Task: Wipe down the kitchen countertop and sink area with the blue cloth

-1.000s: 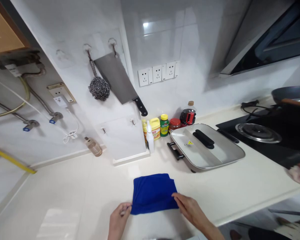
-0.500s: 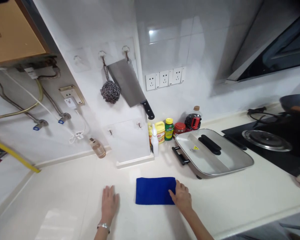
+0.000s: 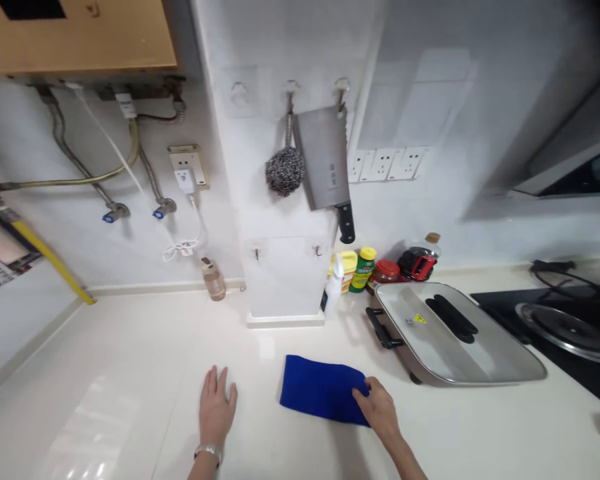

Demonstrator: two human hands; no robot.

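Resting flat: left hand (image 3: pixel 216 412), fingers spread wide on the counter (image 3: pixel 130 373), holding nothing, at 9 o'clock from the cloth.
Cloth: folded blue cloth (image 3: pixel 320 397) lies flat near the counter's front edge.
Right hand (image 3: pixel 380 412): fingers curled narrow, pinching the cloth's 4 o'clock corner.
Electric griddle (image 3: pixel 455 333): lidded, at 2 o'clock, apart from the cloth.

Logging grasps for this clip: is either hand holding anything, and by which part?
The right hand grips the folded blue cloth at its near right corner. The left hand lies flat on the counter, holding nothing.
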